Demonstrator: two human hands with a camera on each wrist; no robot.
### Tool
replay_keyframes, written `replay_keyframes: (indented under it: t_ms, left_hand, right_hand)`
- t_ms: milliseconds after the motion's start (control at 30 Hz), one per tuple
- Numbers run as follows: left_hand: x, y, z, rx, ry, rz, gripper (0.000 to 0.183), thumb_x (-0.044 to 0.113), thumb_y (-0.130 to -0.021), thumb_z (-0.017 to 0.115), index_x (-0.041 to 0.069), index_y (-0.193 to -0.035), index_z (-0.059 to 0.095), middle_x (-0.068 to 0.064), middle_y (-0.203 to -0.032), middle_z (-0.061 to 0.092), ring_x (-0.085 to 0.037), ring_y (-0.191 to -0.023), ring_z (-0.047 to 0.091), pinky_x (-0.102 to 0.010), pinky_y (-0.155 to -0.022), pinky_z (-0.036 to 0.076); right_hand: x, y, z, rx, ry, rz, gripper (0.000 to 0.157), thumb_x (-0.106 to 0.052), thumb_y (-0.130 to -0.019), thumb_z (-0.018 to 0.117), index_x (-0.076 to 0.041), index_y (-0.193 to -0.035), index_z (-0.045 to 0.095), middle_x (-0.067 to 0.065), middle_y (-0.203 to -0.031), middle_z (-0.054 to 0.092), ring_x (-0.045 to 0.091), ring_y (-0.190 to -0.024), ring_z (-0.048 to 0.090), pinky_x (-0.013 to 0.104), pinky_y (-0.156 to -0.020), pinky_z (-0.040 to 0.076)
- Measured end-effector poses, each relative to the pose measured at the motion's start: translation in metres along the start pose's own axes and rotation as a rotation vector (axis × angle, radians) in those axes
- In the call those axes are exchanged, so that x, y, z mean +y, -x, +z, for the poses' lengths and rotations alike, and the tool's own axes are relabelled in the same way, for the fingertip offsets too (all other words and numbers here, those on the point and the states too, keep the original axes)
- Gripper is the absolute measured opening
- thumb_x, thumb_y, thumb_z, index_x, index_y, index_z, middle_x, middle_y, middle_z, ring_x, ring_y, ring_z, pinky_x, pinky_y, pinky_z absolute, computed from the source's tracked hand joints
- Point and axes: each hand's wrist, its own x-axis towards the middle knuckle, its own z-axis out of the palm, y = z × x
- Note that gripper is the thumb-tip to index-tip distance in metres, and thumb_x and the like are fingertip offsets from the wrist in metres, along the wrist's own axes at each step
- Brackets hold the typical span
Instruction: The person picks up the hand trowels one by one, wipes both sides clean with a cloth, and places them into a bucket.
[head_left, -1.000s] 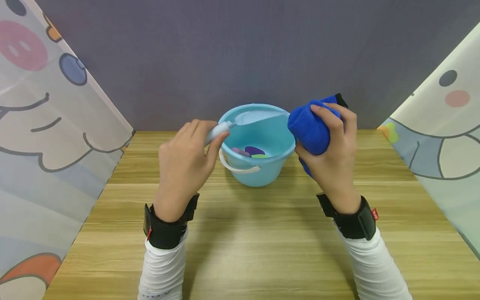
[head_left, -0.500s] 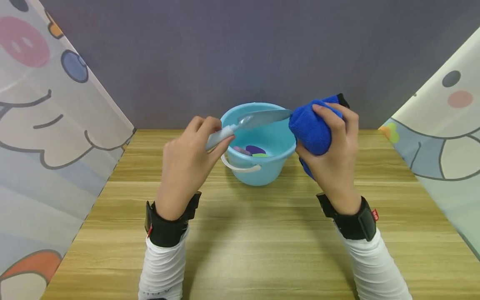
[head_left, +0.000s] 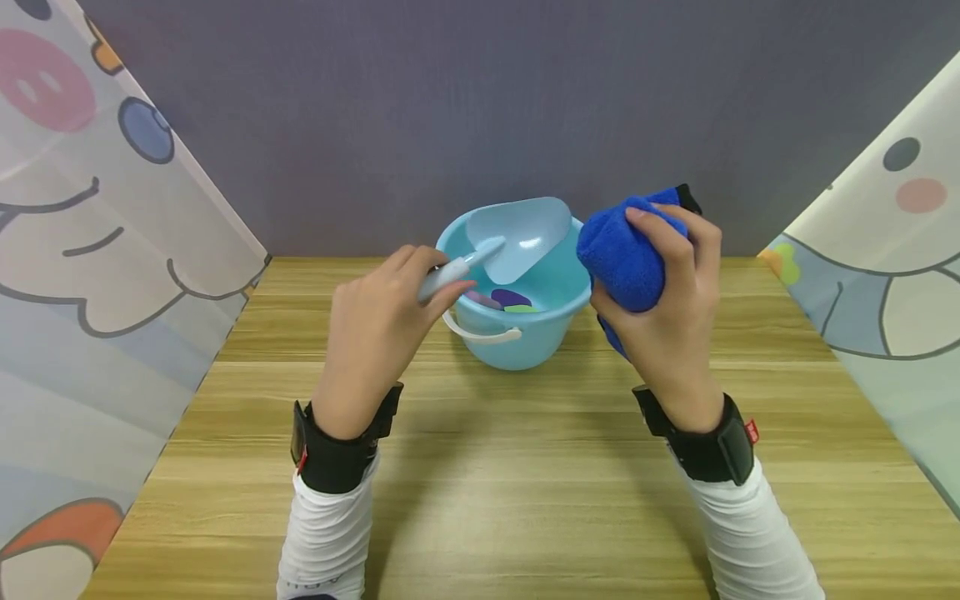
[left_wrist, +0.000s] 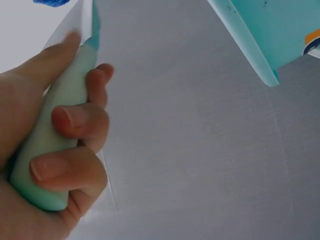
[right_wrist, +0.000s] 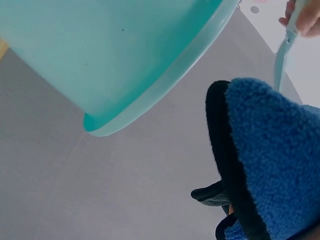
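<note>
My left hand (head_left: pixel 390 325) grips the pale blue handle of a toy shovel (head_left: pixel 525 237), its fingers wrapped round it in the left wrist view. The shovel's broad blade lies over the bucket's mouth, its inner face turned up. A light blue bucket (head_left: pixel 517 346) stands upright on the table with its white handle (head_left: pixel 483 337) hanging at the front. Inside it lie a purple piece (head_left: pixel 512 297), a green piece (head_left: pixel 519 309) and a pink piece (head_left: pixel 483 299). To the right of the bucket, my right hand (head_left: pixel 675 308) holds a bunched blue towel (head_left: pixel 622 258) with black edging.
The wooden table (head_left: pixel 510 508) ends at a grey wall (head_left: pixel 480 108) behind the bucket. Cartoon-printed panels stand on both sides, a left panel (head_left: pixel 97 267) and a right panel (head_left: pixel 892 267). Black straps circle both wrists.
The shovel has turned in my left hand: its blade stood edge-on half a second ago and now shows its broad face. My left hand has shifted slightly right; my right hand has hardly moved.
</note>
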Motion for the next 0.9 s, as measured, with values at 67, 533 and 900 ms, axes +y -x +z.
replay_keyframes:
  t_ms: [67, 533, 900]
  left_hand:
    - [0.000, 0.000, 0.000, -0.020, -0.013, -0.002, 0.042, 0.044, -0.079, 0.074, 0.006, -0.097, 0.074, -0.005, -0.080, 0.073, -0.018, -0.057, 0.065, -0.038, -0.039, 0.047]
    - [0.003, 0.002, 0.005, -0.052, -0.118, 0.002, 0.025, 0.036, -0.079, 0.077, 0.015, -0.091, 0.078, -0.002, -0.075, 0.076, -0.018, -0.040, 0.053, -0.033, -0.032, 0.033]
    - [0.011, 0.002, 0.011, -0.075, -0.155, 0.070, 0.023, 0.037, -0.081, 0.075, 0.015, -0.088, 0.076, -0.003, -0.066, 0.070, -0.018, -0.037, 0.050, -0.034, -0.032, 0.038]
  right_hand:
    - [-0.001, 0.000, 0.000, -0.007, 0.002, -0.002, 0.058, -0.009, -0.072, 0.079, -0.015, -0.123, 0.054, 0.033, -0.129, 0.049, 0.032, -0.128, 0.046, 0.059, -0.106, 0.041]
    - [-0.014, 0.011, 0.004, -0.105, -0.015, -0.114, 0.068, -0.004, -0.065, 0.085, -0.018, -0.123, 0.052, 0.026, -0.130, 0.048, 0.038, -0.130, 0.042, 0.069, -0.099, 0.043]
    - [-0.019, 0.026, 0.022, -0.239, -0.043, -0.253, 0.069, -0.012, -0.060, 0.089, -0.013, -0.121, 0.056, 0.025, -0.125, 0.055, 0.046, -0.121, 0.040, 0.068, -0.092, 0.043]
